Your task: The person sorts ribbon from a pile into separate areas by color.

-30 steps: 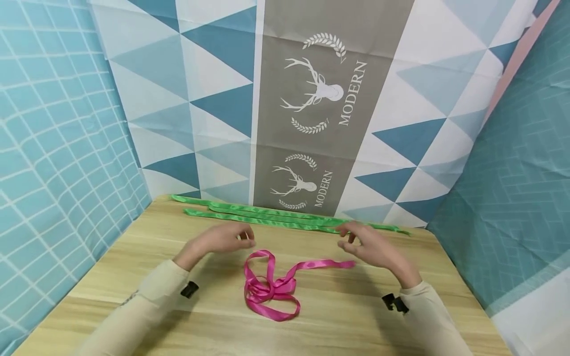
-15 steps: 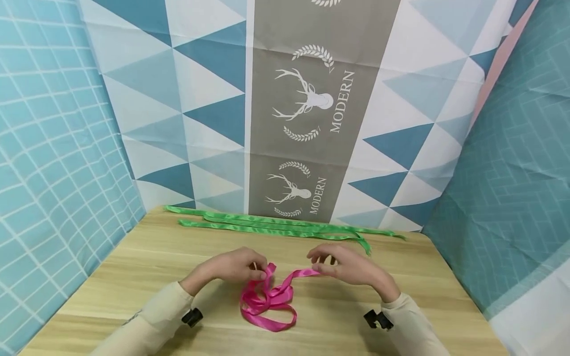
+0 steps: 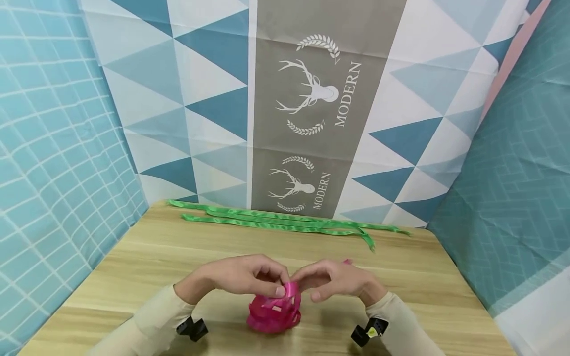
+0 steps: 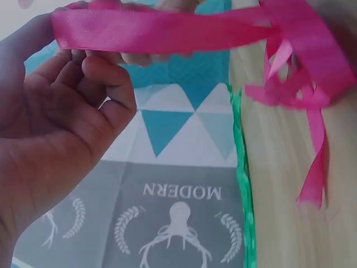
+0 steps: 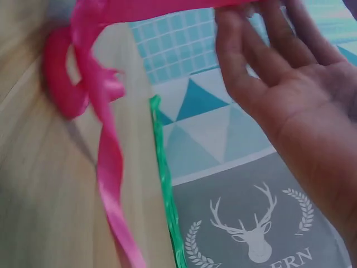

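A pink satin ribbon (image 3: 271,316) hangs in loose loops between my hands, in front of me. My left hand (image 3: 242,274) pinches one band of it between thumb and fingers; the left wrist view shows this band (image 4: 162,30) stretched across the fingertips. My right hand (image 3: 340,282) meets it from the other side, its fingers (image 5: 279,50) fairly straight and touching the ribbon's upper stretch. The right thumb stands apart from those fingers. One tail (image 5: 114,195) of the ribbon trails down in the right wrist view. Overlapping fingers hide part of the ribbon in the head view.
Several green ribbon strands (image 3: 276,222) lie lengthwise along the back of the wooden table (image 3: 401,277). Behind them rises a patterned cloth (image 3: 213,113) with triangles and deer heads. Blue cloths stand at the left and right sides.
Both hands have come down and together over the pink ribbon. The left hand has taken hold of it and raised its loops into a bunch. The green strands lie still.
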